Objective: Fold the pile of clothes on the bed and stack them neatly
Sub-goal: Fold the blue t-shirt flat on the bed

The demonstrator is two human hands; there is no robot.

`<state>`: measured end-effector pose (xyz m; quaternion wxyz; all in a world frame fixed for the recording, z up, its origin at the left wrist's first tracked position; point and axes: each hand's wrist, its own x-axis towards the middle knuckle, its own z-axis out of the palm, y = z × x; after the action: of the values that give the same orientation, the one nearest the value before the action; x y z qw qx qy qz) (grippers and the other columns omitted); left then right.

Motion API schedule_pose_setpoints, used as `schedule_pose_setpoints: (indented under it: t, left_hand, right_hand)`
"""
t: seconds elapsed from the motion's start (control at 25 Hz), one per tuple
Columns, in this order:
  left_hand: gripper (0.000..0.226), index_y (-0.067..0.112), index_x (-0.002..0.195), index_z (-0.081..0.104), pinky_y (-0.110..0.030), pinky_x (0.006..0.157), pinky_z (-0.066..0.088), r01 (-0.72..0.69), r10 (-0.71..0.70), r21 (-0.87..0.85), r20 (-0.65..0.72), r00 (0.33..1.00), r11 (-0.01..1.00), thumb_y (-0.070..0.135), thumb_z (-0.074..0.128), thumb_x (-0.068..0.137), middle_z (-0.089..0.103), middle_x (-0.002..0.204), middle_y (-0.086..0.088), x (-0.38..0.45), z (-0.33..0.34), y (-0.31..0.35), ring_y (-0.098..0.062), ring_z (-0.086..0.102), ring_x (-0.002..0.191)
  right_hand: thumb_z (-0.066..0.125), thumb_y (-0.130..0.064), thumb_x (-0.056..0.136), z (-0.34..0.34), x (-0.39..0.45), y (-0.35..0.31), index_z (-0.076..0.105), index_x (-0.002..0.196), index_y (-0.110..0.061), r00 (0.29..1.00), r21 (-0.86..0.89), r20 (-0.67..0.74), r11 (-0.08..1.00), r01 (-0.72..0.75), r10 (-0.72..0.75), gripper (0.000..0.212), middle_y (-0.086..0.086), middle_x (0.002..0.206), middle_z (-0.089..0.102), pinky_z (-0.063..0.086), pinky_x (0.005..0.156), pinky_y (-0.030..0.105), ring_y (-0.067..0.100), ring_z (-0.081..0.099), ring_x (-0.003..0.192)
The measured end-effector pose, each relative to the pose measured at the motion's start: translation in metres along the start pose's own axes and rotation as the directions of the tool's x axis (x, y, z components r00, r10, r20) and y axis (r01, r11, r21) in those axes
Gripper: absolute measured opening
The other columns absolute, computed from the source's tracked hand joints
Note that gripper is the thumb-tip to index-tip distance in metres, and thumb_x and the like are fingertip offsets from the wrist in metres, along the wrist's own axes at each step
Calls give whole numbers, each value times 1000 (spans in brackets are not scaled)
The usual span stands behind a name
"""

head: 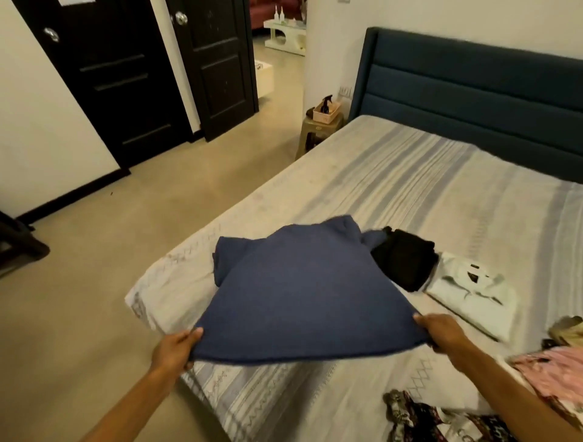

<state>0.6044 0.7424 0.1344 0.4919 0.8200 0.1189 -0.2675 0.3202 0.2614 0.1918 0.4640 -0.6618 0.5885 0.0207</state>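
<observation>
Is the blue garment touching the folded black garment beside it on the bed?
Cannot tell. In the head view the blue garment, held up by both hands, overlaps the black garment, hiding whether they meet.

A: Any text readable?
B: None. Script-like marks along the sheet (220,383) stripe, blurred, illegible. Paper on door (77,2) top, cut off, blank.
A: Patterned garment (441,422)?
B: Pale letter shapes, unreadable.

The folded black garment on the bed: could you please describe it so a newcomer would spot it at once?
Start at the striped bed. Near its middle lies the black garment, between the blue shirt held in both hands and a pale folded shirt. It is the only all-black piece.
</observation>
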Motion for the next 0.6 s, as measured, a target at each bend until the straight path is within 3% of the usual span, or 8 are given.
schedule_pose_setpoints:
  t: [0.08, 0.16, 0.2, 0.28, 0.32, 0.4, 0.48, 0.6]
  left_hand:
    - [28, 9, 79, 79, -31, 59, 48, 113, -116, 168, 7, 993, 979, 35, 85, 86, 69, 59, -4, 12, 18, -96, -20, 56, 54]
    - [33, 16, 74, 81, -41, 67, 59, 195, -215, 290, 40, 976, 937, 47, 91, 73, 74, 63, -4, 21, 39, -182, -25, 67, 59]
    - [32, 19, 71, 81, -43, 71, 61, 226, -249, 303, 40, 968, 926, 50, 91, 70, 75, 65, -2, 23, 49, -221, -27, 71, 64]
    - [36, 18, 69, 80, -44, 75, 61, 285, -299, 302, 0, 954, 910, 53, 88, 70, 75, 65, 0, 15, 66, -265, -30, 73, 69]
    - [40, 16, 70, 77, -44, 74, 61, 311, -316, 294, -32, 948, 904, 55, 85, 74, 73, 63, -1, 15, 72, -285, -31, 72, 68]
    - [44, 15, 73, 73, -44, 72, 60, 298, -290, 250, -69, 955, 921, 58, 77, 81, 72, 64, -2, 15, 80, -310, -30, 71, 65]
    - [38, 19, 75, 74, -44, 80, 57, 265, -243, 230, -119, 963, 936, 56, 75, 84, 74, 70, 1, 12, 83, -315, -26, 70, 73]
    - [24, 18, 78, 74, -43, 83, 54, 241, -208, 201, -174, 963, 949, 35, 75, 94, 74, 77, -3, 7, 89, -308, -27, 68, 79]
  right_hand:
    - [64, -23, 103, 41, 26, 83, 58, 69, -10, 994, -207, 35, 974, -95, 104, 36, 12, 66, 59, 42, 59, 36, 31, 57, 64]
    - [59, -25, 105, 78, 61, 155, 67, 82, -14, 983, -440, 65, 890, -124, 169, 26, 13, 95, 71, 45, 74, 35, 35, 67, 95]
    - [56, -28, 106, 94, 69, 186, 70, 98, -17, 983, -517, 101, 852, -82, 155, 20, 12, 113, 73, 45, 80, 33, 33, 66, 109]
    - [54, -33, 106, 120, 68, 232, 63, 131, -20, 971, -668, 203, 743, 46, 123, 30, 8, 136, 67, 44, 87, 27, 27, 62, 124]
    - [54, -35, 106, 132, 65, 252, 61, 130, -23, 952, -697, 273, 711, 96, 140, 28, 5, 136, 66, 41, 83, 25, 24, 62, 125]
    - [56, -41, 103, 151, 62, 271, 56, 101, -30, 935, -770, 298, 627, 118, 190, 11, -2, 117, 68, 37, 77, 22, 20, 64, 120]
    - [58, -43, 101, 155, 63, 279, 46, 82, -28, 935, -789, 299, 601, 130, 191, 27, -8, 91, 60, 38, 73, 25, 20, 66, 109]
    - [64, -39, 98, 156, 56, 270, 45, 79, -25, 933, -761, 329, 625, 172, 144, 31, -9, 82, 56, 39, 61, 23, 12, 61, 82]
